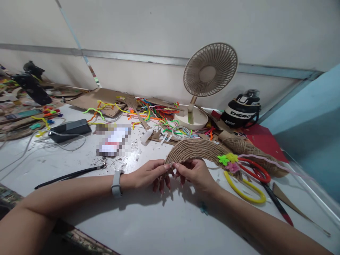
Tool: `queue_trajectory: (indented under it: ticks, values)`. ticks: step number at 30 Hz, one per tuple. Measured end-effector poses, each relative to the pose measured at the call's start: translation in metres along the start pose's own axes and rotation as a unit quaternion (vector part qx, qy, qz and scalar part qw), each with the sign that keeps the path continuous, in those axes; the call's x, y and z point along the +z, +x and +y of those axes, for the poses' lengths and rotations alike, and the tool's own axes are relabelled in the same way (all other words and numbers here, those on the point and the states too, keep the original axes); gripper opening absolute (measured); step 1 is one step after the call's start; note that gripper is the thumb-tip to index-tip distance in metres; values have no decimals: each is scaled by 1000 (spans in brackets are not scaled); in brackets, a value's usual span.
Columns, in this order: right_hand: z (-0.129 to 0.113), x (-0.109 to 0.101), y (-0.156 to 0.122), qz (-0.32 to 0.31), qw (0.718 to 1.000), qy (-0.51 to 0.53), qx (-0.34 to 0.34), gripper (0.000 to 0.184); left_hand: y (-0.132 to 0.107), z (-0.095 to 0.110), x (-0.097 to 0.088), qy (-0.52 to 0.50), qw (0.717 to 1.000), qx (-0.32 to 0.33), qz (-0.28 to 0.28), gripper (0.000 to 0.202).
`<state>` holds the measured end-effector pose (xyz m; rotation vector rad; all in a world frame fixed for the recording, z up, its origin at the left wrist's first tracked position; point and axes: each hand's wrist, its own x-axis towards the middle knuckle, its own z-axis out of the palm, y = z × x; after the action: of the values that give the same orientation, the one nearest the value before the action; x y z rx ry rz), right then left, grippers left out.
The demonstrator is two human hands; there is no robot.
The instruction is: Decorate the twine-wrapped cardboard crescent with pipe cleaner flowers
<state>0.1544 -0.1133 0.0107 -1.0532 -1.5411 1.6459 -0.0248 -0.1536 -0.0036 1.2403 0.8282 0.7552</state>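
Note:
An arch wound in rows of brown jute twine [195, 148] lies across the white table in front of me. My left hand [154, 171] pinches its left end between thumb and fingers. Close beside it, my right hand [195, 173] grips the inner edge near the same end, the two thumbs almost touching. Green, yellow and pink flowers [228, 161] of pipe cleaner sit on the arch's right end. Scissors with a red handle [261, 173] and a yellow handle [245, 193] lie beside that end. My fingers partly hide the arch's left tip.
A small fan [209, 71] stands behind the arch, beside a black bottle [241, 109]. A roll of twine [252, 154] lies to the right. Pipe cleaners [156, 109], a phone [114, 141] and a black power bank [70, 130] with a white cable lie left and back.

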Motion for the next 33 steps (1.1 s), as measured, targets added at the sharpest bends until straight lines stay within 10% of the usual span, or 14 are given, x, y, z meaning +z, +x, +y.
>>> queue_trajectory:
  ticks: [33]
  values:
    - [5, 2, -3, -3, 999, -25, -34, 30, -1, -6, -1, 10, 999, 34, 0, 38]
